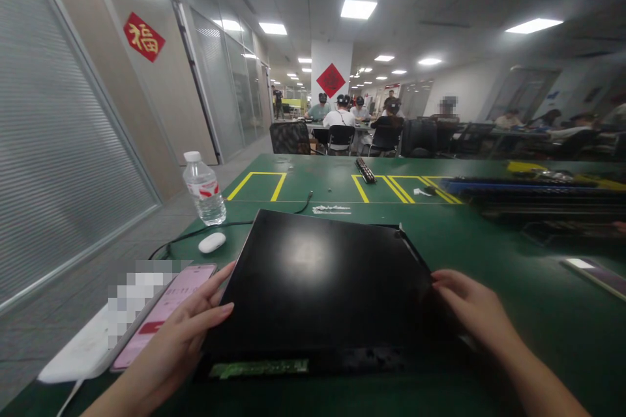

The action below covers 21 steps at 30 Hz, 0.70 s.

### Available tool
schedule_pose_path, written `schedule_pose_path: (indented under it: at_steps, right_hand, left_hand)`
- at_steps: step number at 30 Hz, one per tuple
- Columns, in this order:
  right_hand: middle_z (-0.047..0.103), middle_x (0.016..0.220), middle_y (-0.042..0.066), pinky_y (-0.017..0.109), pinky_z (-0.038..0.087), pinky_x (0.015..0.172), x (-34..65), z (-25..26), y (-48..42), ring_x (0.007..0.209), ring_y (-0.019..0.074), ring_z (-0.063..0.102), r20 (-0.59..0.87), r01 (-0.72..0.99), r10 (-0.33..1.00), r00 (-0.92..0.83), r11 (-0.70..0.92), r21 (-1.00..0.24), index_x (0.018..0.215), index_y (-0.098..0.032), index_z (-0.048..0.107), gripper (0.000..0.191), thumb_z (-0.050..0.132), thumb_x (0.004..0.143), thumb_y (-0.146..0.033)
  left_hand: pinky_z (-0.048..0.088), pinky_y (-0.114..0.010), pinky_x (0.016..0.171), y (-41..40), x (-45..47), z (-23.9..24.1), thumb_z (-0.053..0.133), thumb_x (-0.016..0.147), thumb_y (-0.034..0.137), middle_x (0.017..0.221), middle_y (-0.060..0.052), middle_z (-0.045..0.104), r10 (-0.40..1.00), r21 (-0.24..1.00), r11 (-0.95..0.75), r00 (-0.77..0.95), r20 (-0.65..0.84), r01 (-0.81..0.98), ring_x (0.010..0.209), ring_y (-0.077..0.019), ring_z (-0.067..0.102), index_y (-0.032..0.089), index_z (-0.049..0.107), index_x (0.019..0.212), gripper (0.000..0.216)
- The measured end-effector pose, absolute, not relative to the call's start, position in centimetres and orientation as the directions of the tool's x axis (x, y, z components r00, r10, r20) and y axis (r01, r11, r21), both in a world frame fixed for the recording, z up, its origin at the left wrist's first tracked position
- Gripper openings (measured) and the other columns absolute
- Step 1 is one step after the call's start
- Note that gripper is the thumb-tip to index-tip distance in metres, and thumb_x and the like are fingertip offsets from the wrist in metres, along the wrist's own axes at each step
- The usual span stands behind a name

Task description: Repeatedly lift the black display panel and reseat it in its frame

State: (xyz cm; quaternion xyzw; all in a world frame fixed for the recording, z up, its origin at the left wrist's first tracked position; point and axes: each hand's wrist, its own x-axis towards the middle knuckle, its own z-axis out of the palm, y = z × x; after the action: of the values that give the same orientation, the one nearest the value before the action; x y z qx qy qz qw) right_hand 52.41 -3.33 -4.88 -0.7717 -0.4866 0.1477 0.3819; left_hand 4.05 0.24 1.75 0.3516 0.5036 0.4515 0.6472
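Note:
A flat black panel (317,280) lies on the green table (513,287) in front of me, its glossy face up. My left hand (188,329) rests against the panel's left edge, fingers stretched out and together. My right hand (469,309) lies at the panel's right edge, fingers extended along it. Neither hand is wrapped around anything. A green strip (259,368) shows under the panel's near edge.
A phone with a pink screen (163,313) and a white box (83,352) lie at my left. A water bottle (204,187), white earbud case (212,242) and black cable (195,232) sit behind. Dark trays (538,199) stack at right; another phone (596,273). People sit at far tables.

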Motion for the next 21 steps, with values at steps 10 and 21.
schedule_pose_path:
  at_steps: [10,21]
  right_hand:
    - [0.076,0.132,0.014,0.051,0.051,0.108,52.6,-5.0,-2.6,0.126,0.0360,0.068,0.048,0.479,0.809,0.585,-0.297,-0.826,0.109,-0.024,0.082,0.056,0.067,0.070,-0.061]
    - [0.081,0.121,0.013,0.052,0.057,0.103,51.5,-2.9,-3.5,0.117,0.0372,0.074,-0.046,0.043,0.840,0.541,-0.082,-0.996,0.111,-0.022,0.081,0.051,0.080,0.068,-0.050]
  left_hand:
    - [0.058,-0.044,0.109,0.3,3.9,1.4,0.092,0.072,0.033,0.149,-0.004,0.072,0.951,0.923,0.307,0.109,-0.289,-0.231,0.141,-0.0391,0.061,0.035,0.047,0.164,0.103]
    - [0.062,-0.041,0.104,0.0,3.9,2.4,0.089,0.072,0.037,0.157,-0.001,0.065,0.956,0.922,0.293,0.057,-0.288,-0.254,0.143,-0.0395,0.059,0.039,0.037,0.168,0.109]
